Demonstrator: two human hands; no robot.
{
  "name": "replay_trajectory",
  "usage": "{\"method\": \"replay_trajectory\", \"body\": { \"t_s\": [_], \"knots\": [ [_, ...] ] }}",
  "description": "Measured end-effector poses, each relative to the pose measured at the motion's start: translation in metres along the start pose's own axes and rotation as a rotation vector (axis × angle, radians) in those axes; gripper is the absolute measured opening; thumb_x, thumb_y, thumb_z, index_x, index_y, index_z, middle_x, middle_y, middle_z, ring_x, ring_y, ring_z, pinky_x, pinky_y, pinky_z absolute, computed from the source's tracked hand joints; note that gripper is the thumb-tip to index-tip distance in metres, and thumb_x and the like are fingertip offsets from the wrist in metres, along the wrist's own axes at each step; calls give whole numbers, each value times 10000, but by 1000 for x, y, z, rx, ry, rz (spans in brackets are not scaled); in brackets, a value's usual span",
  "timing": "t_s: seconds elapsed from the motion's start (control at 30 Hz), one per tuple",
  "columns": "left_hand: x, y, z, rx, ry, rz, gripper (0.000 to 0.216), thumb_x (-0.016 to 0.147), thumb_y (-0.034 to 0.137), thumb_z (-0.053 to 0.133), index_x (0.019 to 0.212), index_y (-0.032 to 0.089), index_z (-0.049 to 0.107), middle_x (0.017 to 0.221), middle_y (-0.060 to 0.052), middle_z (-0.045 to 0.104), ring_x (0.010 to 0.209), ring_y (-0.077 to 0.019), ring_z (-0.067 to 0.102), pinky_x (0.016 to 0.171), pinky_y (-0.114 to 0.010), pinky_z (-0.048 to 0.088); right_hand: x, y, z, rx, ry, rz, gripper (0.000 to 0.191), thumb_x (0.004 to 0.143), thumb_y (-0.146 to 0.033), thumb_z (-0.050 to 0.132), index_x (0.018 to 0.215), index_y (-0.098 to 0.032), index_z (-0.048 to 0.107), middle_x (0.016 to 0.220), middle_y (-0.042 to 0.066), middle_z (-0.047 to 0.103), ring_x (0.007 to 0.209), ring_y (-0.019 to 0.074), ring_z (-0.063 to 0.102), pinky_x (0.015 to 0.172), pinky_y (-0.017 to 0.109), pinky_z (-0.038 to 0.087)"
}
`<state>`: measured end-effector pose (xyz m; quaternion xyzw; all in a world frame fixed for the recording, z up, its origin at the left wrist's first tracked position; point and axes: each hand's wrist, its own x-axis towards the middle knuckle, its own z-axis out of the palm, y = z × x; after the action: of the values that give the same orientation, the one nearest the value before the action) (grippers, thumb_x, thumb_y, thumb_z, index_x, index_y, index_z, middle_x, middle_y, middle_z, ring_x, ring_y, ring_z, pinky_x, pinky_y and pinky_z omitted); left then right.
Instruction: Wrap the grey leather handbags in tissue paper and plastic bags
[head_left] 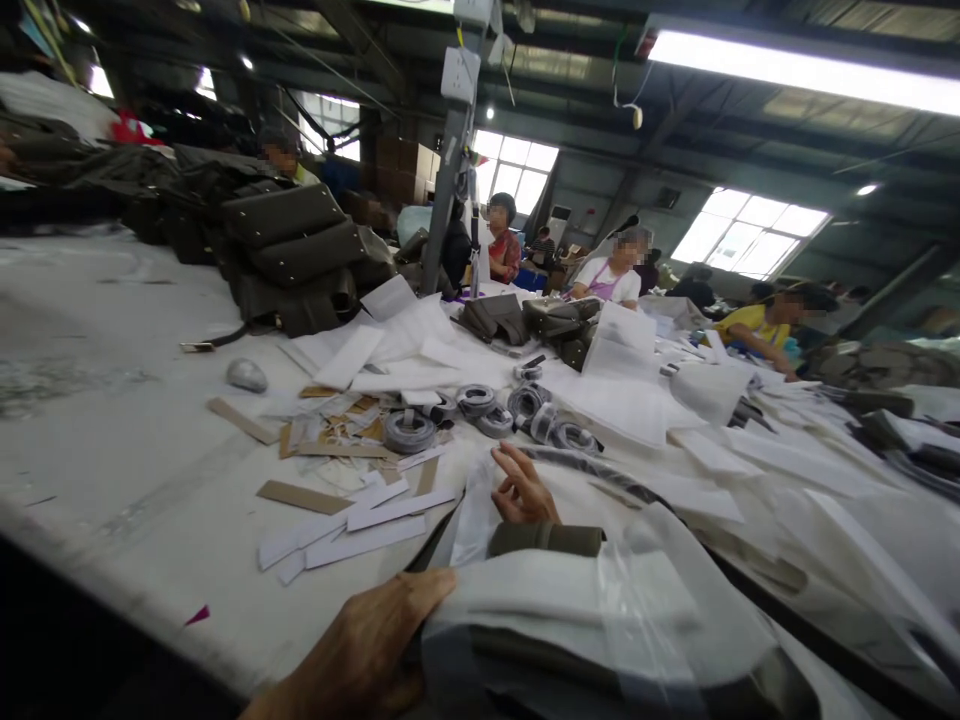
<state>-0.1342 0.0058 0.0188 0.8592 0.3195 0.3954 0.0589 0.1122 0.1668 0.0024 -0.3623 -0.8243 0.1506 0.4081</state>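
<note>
My left hand [367, 640] comes in from the bottom edge, gripping the near left side of the wrapped bundle [562, 590], thumb laid over its top; the other fingers are mostly hidden. My right hand [525, 490] is raised beyond one olive roll [547, 541], fingers loosely bent and pointing up and left, its wrist hidden; I cannot tell whether it pinches the clear film. The bundle lies right in front of me, its near end cut off. Past it on the surface [180, 440] I count at least six grey coils [409, 431], some overlapping, and one silvery lump [246, 375].
</note>
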Motion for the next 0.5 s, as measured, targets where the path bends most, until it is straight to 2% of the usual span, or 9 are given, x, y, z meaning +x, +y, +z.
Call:
{"method": "replay_trajectory", "body": {
  "t_s": [0.1,0.2,0.3,0.4,0.5],
  "knots": [
    [0,-2,2,11,21,54,564,862,82,476,1417,85,377,1308,-156,625,1256,-193,569,1033,-272,490,9,9,15,8,-64,-180,486,806,-75,482,1207,-261,685,1417,94,562,955,190,696,839,335,581],
    [-1,-5,8,13,80,112,525,885,93,448,1405,40,395,1296,-184,627,1283,-203,548,1036,-281,490,3,19,13,-3,-36,-193,407,846,-70,465,1099,-246,731,1278,93,666,1139,228,650,959,376,544],
    [-4,-6,13,15,92,88,514,897,94,452,1406,48,399,1304,-183,624,1294,-204,539,1039,-295,492,-11,26,1,-23,-64,-147,352,910,-125,465,1128,-235,718,1151,96,719,1039,215,694,881,344,579],
    [-6,-4,12,25,92,42,511,910,103,462,1415,77,389,1305,-171,627,1287,-205,547,1042,-312,494,-24,28,-9,-49,-160,-137,258,963,-251,494,1056,-239,734,1020,83,738,924,195,709,806,313,590],
    [-6,-2,8,49,108,-16,518,917,127,487,1423,102,379,1292,-152,640,1255,-189,577,1037,-285,493,-33,21,-16,-95,-258,-121,228,981,-360,533,1044,-227,707,1043,74,712,936,189,678,837,347,572]
  ]
}}
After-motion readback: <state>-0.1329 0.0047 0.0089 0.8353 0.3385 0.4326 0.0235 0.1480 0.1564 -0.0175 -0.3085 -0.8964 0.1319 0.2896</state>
